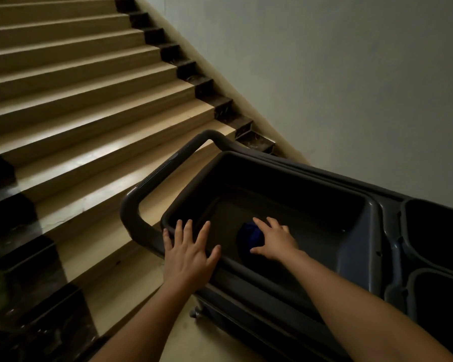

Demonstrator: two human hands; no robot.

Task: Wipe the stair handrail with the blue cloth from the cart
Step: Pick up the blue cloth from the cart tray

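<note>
Blue cloth [249, 237] lies bunched in the tub [311, 194] of the cart [387, 231], toward its 7 o'clock corner. Right hand [276, 242], fingers spread, not yet curled, covers its 3 o'clock side; left hand [187, 253], flat and open, rests on the tub rim. A shallow pinch could drop it; leaning might roll the cart.

A wide staircase [89, 100] of pale beige stone steps climbs away to the upper left, its treads catching a dim sheen. A stepped dark skirting [204, 87] runs up its right edge against a plain whitish wall [351, 87]. Dark glossy stone [11, 231] borders the left side. The floor [207, 343] below is beige; the light is low.
</note>
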